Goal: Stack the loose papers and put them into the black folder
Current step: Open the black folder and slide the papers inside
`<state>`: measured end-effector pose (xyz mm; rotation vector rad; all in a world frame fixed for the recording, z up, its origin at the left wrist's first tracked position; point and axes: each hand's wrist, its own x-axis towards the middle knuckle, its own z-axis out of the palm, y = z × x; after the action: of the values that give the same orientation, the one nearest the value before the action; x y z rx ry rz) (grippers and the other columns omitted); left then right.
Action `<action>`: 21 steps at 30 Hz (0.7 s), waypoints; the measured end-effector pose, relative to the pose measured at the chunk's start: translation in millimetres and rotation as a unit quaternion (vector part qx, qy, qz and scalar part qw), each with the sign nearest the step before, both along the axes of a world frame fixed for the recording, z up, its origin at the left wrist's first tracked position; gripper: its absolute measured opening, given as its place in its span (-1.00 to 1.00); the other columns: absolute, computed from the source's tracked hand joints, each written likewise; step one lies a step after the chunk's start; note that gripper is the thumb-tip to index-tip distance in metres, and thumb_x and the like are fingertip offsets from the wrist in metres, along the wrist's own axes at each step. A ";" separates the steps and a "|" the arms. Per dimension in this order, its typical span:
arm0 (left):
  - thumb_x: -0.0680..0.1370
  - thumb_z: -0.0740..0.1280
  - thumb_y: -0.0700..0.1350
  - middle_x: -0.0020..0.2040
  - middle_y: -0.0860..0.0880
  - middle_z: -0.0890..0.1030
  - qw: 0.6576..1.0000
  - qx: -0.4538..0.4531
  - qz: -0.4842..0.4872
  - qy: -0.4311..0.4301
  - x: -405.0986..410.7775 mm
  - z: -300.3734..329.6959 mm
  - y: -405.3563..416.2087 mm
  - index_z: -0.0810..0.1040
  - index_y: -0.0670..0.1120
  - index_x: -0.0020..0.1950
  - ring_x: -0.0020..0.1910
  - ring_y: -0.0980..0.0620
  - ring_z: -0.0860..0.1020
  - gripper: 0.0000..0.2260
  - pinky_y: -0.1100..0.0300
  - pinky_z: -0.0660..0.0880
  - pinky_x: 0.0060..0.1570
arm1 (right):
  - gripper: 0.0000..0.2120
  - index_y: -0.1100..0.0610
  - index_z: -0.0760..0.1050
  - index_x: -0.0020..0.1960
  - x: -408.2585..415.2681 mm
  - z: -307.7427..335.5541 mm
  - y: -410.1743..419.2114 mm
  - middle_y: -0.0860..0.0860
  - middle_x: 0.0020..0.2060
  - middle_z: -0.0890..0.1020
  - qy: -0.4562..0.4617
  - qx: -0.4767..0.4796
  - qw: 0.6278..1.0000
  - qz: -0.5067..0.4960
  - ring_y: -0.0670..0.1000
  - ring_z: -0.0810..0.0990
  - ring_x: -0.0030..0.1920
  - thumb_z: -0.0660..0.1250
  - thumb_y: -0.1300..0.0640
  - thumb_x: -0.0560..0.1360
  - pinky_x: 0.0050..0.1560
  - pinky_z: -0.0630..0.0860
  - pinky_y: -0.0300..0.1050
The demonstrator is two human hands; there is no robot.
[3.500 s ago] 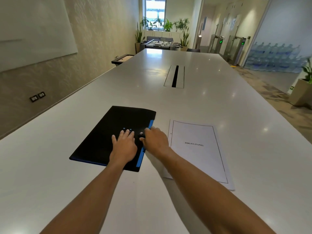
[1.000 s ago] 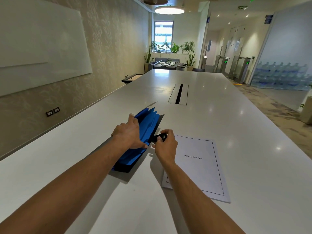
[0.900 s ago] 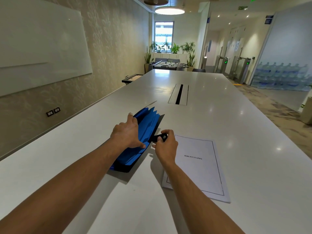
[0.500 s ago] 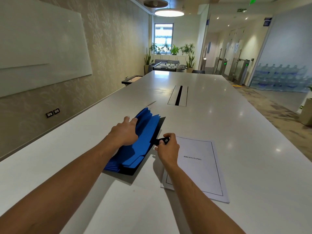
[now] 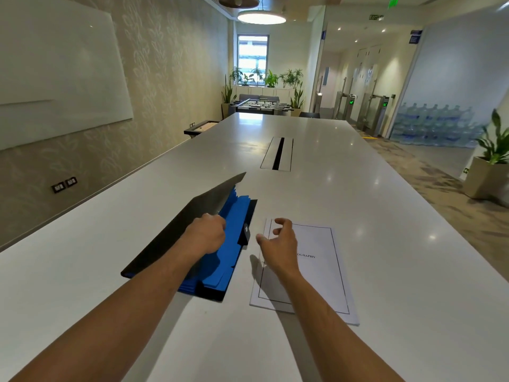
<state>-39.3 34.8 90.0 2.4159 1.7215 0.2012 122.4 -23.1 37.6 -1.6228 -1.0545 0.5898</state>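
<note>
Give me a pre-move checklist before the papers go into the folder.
1. Black expanding folder with blue pockets open: ok, left hand props the cover up.
2. Right hand free: ok, fingers spread, nothing held.
3. White stack of printed papers squared: ok, edges look aligned.
4. Papers within reach: ok, right hand hovers over their near-left corner.
5. Pocket empty: cannot tell.
6. White table beside papers unobstructed: ok.

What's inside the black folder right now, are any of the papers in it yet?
The black folder shows only blue dividers; no white sheets are visible. The left hand covers some pockets. The papers lie on the table, beside it.
</note>
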 end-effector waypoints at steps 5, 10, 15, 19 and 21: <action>0.57 0.15 -0.16 -0.23 -0.07 0.44 0.998 -0.043 0.047 0.007 14.2 -19.9 -4.8 0.39 -0.17 -0.18 -0.33 0.06 0.45 -0.85 0.24 0.29 -0.45 | -0.55 0.15 0.40 0.27 65.7 1.6 -25.5 0.17 0.21 0.49 -0.138 -0.084 0.982 -0.097 0.15 0.50 0.17 0.40 0.11 0.43 0.03 0.43 -0.08; 0.54 0.17 0.19 0.02 -0.13 0.53 0.996 -0.076 0.038 0.030 25.9 -34.7 1.0 0.41 -0.23 0.25 -0.20 0.04 0.45 -0.47 0.17 0.34 -0.30 | -0.49 0.19 0.39 0.30 127.2 4.4 -56.0 0.23 0.21 0.48 -0.197 -0.204 0.939 -0.192 0.27 0.44 0.21 0.37 0.01 0.41 0.07 0.42 0.07; 0.34 0.26 0.46 -0.15 -0.06 0.44 0.996 -0.043 0.010 0.074 43.6 -47.4 5.4 0.42 -0.17 0.12 -0.28 0.06 0.45 -0.27 0.20 0.39 -0.33 | -0.47 0.21 0.39 0.26 138.4 -3.3 -65.9 0.19 0.18 0.54 -0.170 -0.292 0.930 -0.145 0.25 0.50 0.18 0.38 -0.08 0.42 -0.02 0.41 -0.02; 0.28 0.33 0.46 -0.26 -0.01 0.38 0.994 -0.031 -0.002 0.105 53.3 -54.3 0.4 0.34 -0.10 -0.05 -0.32 0.07 0.43 -0.34 0.20 0.43 -0.35 | -0.63 0.17 0.38 0.02 136.8 -1.1 -63.0 0.11 -0.07 0.54 -0.173 -0.300 0.928 -0.136 0.19 0.54 -0.02 0.38 -0.07 0.41 -0.15 0.42 -0.07; 0.29 0.33 0.45 -0.27 -0.01 0.37 0.993 -0.016 -0.006 0.120 55.0 -55.7 -1.1 0.33 -0.10 -0.05 -0.32 0.06 0.44 -0.35 0.19 0.46 -0.33 | -0.69 0.16 0.36 -0.09 137.1 2.5 -60.2 0.05 -0.23 0.49 -0.168 -0.301 0.930 -0.125 0.12 0.50 -0.18 0.37 -0.04 0.42 -0.28 0.36 -0.12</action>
<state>15.7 33.7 34.2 2.5135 1.7869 -0.1240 259.4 -83.3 40.1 -2.4267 -0.9311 0.4980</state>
